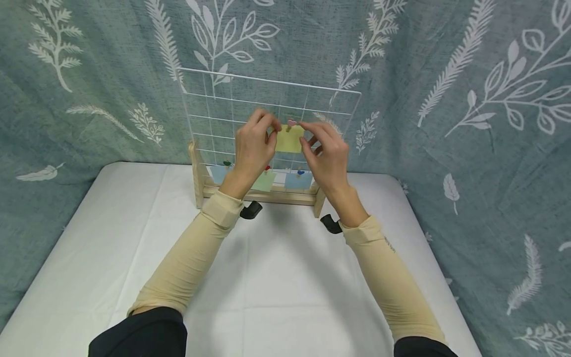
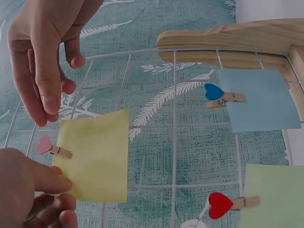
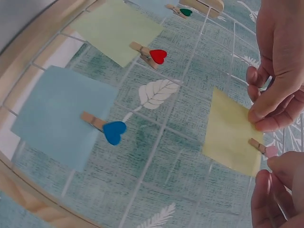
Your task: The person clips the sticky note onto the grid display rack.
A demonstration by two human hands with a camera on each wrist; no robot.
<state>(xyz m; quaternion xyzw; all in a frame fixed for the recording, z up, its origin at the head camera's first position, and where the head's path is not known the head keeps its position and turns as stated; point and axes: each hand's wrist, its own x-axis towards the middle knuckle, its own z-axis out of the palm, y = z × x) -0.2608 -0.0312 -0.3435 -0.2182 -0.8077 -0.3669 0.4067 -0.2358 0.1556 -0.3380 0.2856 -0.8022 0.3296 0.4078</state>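
Note:
A yellow paper note hangs at the wire grid, with a small wooden clothespin bearing a pink heart on its top edge. My left hand pinches the note's upper left corner between thumb and fingers. On the other side my right hand is close to the pink heart, its fingertips apart from the thumb. In the left wrist view, the right hand's fingers point down beside the note's other top corner and grip nothing.
Lower on the grid, heart clothespins hold a blue note, a green note and another blue note. A wooden base carries the grid on the white table. Behind hangs a leaf-patterned curtain.

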